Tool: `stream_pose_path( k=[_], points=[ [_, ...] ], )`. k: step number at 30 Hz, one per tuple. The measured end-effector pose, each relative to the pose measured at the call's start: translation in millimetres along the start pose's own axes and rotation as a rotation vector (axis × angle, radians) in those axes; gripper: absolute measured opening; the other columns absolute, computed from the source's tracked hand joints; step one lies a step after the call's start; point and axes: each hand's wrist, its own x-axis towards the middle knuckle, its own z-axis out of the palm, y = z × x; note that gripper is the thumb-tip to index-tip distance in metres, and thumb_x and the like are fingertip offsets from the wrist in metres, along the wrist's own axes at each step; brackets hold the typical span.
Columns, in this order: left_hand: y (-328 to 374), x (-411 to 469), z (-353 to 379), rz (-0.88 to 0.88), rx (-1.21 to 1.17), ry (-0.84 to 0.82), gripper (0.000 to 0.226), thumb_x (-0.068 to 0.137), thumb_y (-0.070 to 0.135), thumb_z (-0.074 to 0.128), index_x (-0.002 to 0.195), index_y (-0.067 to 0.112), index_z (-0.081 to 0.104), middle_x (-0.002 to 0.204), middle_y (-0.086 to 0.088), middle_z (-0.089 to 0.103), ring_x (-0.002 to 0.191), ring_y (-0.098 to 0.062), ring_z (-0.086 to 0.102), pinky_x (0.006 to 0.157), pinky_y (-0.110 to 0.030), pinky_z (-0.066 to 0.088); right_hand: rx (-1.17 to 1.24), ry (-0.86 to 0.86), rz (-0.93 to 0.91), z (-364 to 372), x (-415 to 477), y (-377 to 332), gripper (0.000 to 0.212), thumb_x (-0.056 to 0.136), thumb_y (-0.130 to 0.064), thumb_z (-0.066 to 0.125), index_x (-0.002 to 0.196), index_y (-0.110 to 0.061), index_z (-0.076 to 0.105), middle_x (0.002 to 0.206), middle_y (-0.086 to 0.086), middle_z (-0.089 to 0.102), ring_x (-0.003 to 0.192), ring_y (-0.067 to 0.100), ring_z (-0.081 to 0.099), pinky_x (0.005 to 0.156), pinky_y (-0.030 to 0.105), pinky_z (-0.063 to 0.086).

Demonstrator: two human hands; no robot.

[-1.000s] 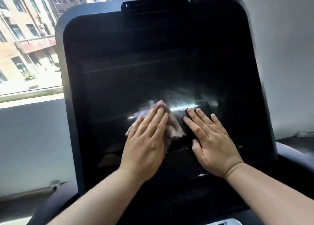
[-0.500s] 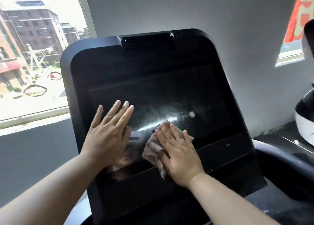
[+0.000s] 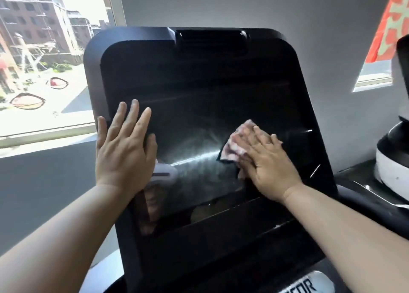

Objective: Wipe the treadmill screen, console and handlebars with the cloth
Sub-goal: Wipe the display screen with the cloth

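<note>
While the left hand [image 3: 124,153] lies flat, fingers straight, on the screen [image 3: 199,115], the right hand [image 3: 265,162] presses the cloth [image 3: 234,144] with flat fingers.

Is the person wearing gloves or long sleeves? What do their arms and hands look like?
No gloves. The left hand and right hand are bare. The forearms are bare too, with no sleeve, watch, bracelet or ring showing.

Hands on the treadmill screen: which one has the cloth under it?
The right hand, pressing flat on the pink cloth toward the right side of the screen. The left hand lies bare at the left edge.
</note>
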Motion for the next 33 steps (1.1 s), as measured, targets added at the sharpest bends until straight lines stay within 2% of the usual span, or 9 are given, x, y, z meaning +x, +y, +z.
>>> stream_pose_path(
  k=[4,8,12,18,21,24,26,30,33],
  points=[
    [0,5,3,-0.046,-0.002,0.039,0.051,0.095,0.03,0.04,0.144,0.016,0.044,0.155,-0.004,0.034,0.147,-0.022,0.019,0.12,-0.043,0.003,0.156,0.12,0.615,-6,45,-17,0.055,0.102,-0.041,0.025,0.154,-0.028,0.011,0.162,0.004,-0.001,0.148,0.026,-0.006,0.119,0.044,-0.001],
    [0,4,5,-0.028,0.02,0.057,0.051,0.093,0.028,0.04,0.141,0.015,0.048,0.152,-0.006,0.039,0.145,-0.023,0.025,0.119,-0.044,0.006,0.224,0.082,0.103,19,12,-111,0.052,0.101,-0.048,0.023,0.15,-0.043,0.008,0.155,-0.015,-0.017,0.143,0.013,-0.026,0.116,0.039,-0.016],
    [-2,3,5,-0.001,0.031,0.079,0.051,0.092,0.027,0.041,0.14,0.014,0.049,0.151,-0.007,0.041,0.143,-0.023,0.027,0.119,-0.045,0.006,0.028,0.055,-0.373,16,9,-70,0.047,0.1,-0.048,0.027,0.146,-0.039,0.029,0.157,-0.01,0.021,0.148,0.015,0.011,0.117,0.044,0.009],
    [-1,3,6,0.001,0.02,0.098,0.05,0.091,0.024,0.042,0.139,0.013,0.05,0.149,-0.008,0.043,0.14,-0.024,0.032,0.119,-0.047,0.01,0.164,0.206,0.552,-5,80,-63,0.054,0.101,-0.042,0.026,0.152,-0.029,0.018,0.162,0.002,0.006,0.148,0.021,-0.001,0.12,0.041,0.001],
    [-2,3,6,-0.001,0.002,0.091,0.051,0.09,0.026,0.04,0.138,0.014,0.051,0.148,-0.007,0.044,0.137,-0.021,0.034,0.118,-0.047,0.01,0.172,0.137,0.097,9,61,-130,0.054,0.098,-0.052,0.018,0.15,-0.039,0.02,0.161,-0.003,0.003,0.148,0.019,-0.009,0.119,0.038,-0.008],
    [-3,3,3,-0.026,-0.052,0.104,0.05,0.089,0.029,0.038,0.135,0.018,0.055,0.145,-0.001,0.049,0.128,-0.018,0.037,0.117,-0.042,0.011,0.104,0.02,-0.32,-6,61,-98,0.052,0.096,-0.054,0.023,0.147,-0.042,0.023,0.157,-0.016,0.008,0.146,0.008,-0.002,0.118,0.035,-0.005],
    [-7,12,-1,-0.053,-0.114,0.138,0.046,0.089,0.026,0.041,0.131,0.022,0.059,0.138,0.004,0.054,0.121,-0.015,0.039,0.114,-0.037,0.013,0.015,0.044,-0.206,-19,92,-50,0.052,0.095,-0.053,0.026,0.146,-0.041,0.029,0.157,-0.015,0.012,0.146,0.008,0.005,0.118,0.04,0.004],
    [-16,53,-4,-0.054,-0.085,0.175,0.04,0.094,0.019,0.048,0.134,0.021,0.055,0.148,-0.001,0.044,0.131,-0.018,0.034,0.112,-0.034,0.01,0.131,0.106,0.49,-36,145,-28,0.054,0.1,-0.045,0.025,0.152,-0.031,0.015,0.162,0.0,0.005,0.148,0.022,-0.001,0.12,0.044,0.003],
    [-18,83,-3,-0.037,-0.036,0.135,0.041,0.098,0.019,0.044,0.138,0.018,0.051,0.155,-0.004,0.033,0.144,-0.022,0.025,0.118,-0.039,0.005,0.119,0.14,0.249,-18,144,-90,0.053,0.1,-0.045,0.022,0.151,-0.033,0.021,0.162,0.0,0.007,0.148,0.025,-0.005,0.119,0.043,-0.002]
  ],
)
